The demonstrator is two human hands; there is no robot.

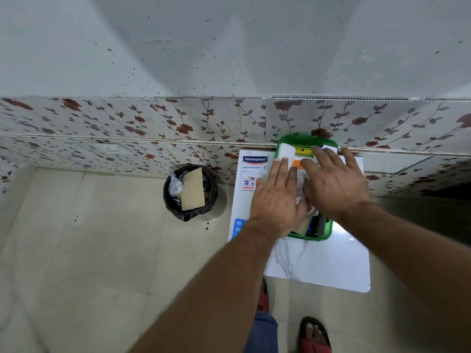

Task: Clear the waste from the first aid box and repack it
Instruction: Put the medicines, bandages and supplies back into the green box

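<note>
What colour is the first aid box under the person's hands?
Green: the first aid box shows its green rim best in the head view.

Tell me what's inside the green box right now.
The green box holds a white pad, something orange, crinkled clear wrapping and dark items near its front edge. The left hand and right hand cover the rest.

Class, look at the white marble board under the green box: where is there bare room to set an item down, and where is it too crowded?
Free: the near part of the white board, between the green box and the board's front edge. Crowded: the box, covered by the left hand and right hand, and the left strip holding the Hansaplast pack and blue blister strip.
</note>
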